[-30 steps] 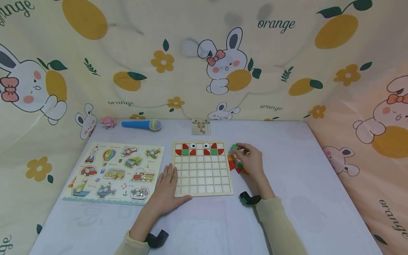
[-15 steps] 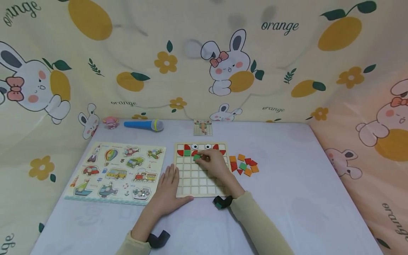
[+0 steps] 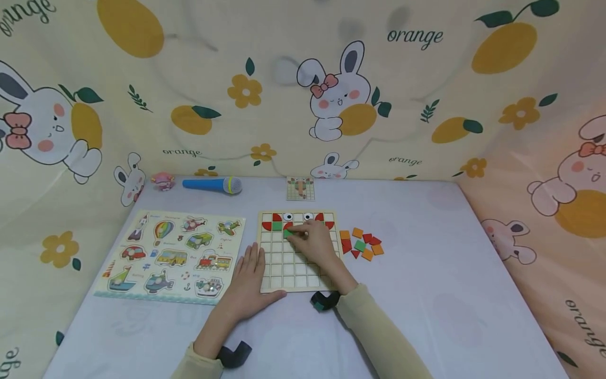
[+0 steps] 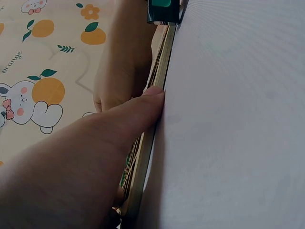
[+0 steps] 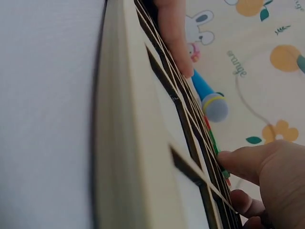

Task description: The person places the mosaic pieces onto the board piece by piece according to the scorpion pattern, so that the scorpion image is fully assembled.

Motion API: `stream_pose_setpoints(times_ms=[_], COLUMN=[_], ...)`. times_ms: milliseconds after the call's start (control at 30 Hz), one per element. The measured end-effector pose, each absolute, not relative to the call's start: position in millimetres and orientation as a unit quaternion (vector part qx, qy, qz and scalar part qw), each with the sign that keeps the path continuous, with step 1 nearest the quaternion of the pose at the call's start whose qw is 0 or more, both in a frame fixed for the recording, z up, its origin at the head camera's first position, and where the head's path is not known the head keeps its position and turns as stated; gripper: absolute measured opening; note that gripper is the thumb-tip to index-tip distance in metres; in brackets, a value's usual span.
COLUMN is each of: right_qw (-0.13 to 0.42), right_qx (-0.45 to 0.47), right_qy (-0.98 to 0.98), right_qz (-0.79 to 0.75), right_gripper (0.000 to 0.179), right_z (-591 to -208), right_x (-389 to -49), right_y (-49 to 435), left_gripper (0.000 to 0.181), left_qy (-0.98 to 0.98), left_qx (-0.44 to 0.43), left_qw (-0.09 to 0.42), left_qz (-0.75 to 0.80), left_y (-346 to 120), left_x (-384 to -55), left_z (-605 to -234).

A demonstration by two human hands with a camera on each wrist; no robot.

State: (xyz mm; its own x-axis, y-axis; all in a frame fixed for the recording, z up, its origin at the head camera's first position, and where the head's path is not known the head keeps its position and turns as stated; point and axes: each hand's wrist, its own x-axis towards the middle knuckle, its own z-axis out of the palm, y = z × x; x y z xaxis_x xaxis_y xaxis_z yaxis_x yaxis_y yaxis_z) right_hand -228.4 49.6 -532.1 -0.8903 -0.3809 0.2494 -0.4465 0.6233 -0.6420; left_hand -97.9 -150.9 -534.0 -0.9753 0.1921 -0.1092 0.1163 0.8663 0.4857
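Observation:
A wooden grid board point(image 3: 289, 258) lies flat, with red and green pieces and two eye pieces in its top rows. My left hand point(image 3: 246, 287) rests along its left side with fingers extended; in the left wrist view the thumb point(image 4: 138, 112) lies against the board's front edge. Over the third row, my right hand point(image 3: 316, 243) pinches a green square tile point(image 3: 287, 235) between thumb and fingertips, just below a red piece. From the right wrist view, the right hand point(image 5: 281, 176) is low over the grid, with green showing at its fingertip.
Loose orange, red and green tiles point(image 3: 366, 255) lie right of the board. A vehicle picture puzzle point(image 3: 172, 271) is at left. Along the back are a pattern card point(image 3: 300, 189), a blue toy microphone point(image 3: 208, 185) and a small pink figure point(image 3: 163, 181).
My right hand has carried the green tile left from the loose pieces to the board, then slightly further left and down onto the third row. The left hand has stayed on the board's edge.

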Motion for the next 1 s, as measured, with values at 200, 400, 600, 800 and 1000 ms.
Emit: stream_pose_setpoints(times_ms=[200, 400, 600, 800, 1000], right_qw=[0.039, 0.040, 0.043, 0.001, -0.015], right_qx=[0.225, 0.217, 0.167, 0.109, 0.104], right_qy=[-0.901, -0.893, -0.895, -0.922, -0.935], right_qz=[0.368, 0.393, 0.411, 0.372, 0.339], right_gripper=[0.018, 0.019, 0.021, 0.031, 0.034], right_z=[-526.4, -519.0, -501.0, -502.4, -513.6], right_x=[-224.0, -225.0, -231.6, -237.5, -232.8], right_y=[47.4, 57.4, 101.6, 164.4, 204.4], left_gripper=[0.120, 0.120, 0.122, 0.122, 0.122], left_qy=[0.964, 0.964, 0.962, 0.962, 0.963], left_qx=[0.082, 0.078, 0.077, 0.074, 0.070], left_qw=[0.068, 0.070, 0.076, 0.085, 0.089], left_qz=[0.243, 0.245, 0.251, 0.248, 0.245], left_y=[-151.4, -151.0, -149.7, -149.2, -148.7], left_x=[-98.0, -97.5, -96.0, -96.8, -96.7], left_z=[-533.0, -533.9, -531.5, -531.2, -531.7])
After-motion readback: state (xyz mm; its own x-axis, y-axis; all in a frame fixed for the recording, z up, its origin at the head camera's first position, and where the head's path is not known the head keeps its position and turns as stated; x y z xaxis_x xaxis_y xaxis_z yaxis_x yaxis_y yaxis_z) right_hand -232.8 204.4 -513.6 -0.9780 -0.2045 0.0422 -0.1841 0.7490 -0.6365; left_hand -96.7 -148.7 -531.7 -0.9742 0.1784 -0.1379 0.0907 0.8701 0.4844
